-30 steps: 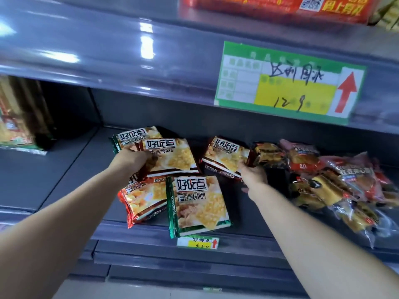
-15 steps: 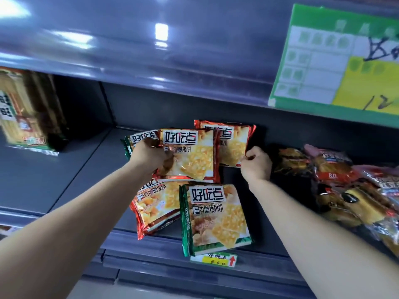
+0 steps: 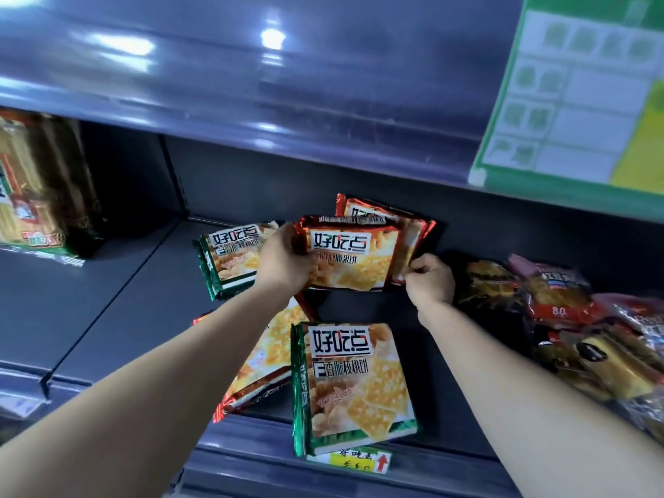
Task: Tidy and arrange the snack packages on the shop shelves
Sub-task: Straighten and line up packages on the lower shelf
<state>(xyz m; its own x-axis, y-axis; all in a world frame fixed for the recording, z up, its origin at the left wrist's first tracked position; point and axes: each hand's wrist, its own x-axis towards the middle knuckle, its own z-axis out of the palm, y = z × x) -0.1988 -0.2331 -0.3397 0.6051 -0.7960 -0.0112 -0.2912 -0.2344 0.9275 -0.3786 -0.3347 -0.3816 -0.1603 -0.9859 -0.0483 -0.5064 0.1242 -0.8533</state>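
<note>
Shop shelving, dark grey metal, seen from above and close. The shelf [image 3: 125, 300] is a flat grey board with a seam running front to back on the left. The back panel [image 3: 287, 167] is in shadow. The upper shelf [image 3: 251, 84] overhangs it, its glossy front strip showing ceiling light glare. A large green price card [image 3: 582, 102] is on that strip at the right, text blurred. A small price tag [image 3: 359, 461] with a red arrow sits on the front rail [image 3: 251, 465].

The left hand [image 3: 284, 260] grips the left edge of a red cracker pack [image 3: 354, 257], fingers curled round it, pack raised off the board and facing the camera. A second red pack [image 3: 413, 228] stands just behind it, offset up and right. The right hand [image 3: 429, 282] has its fingers curled in, pinching at that rear pack's lower right corner.

A green cracker pack [image 3: 230, 257] lies at the back left, touching the left hand's side. A third red pack [image 3: 266, 357] lies flat under the left forearm, partly hidden. The front green pack [image 3: 355, 386] lies flat beside it, lower edge over the rail and above the tag.

Loose snack bags [image 3: 575, 318] are heaped on the right, near the right wrist. A tall yellow pack [image 3: 32, 195] stands in the next bay at far left, well apart.
</note>
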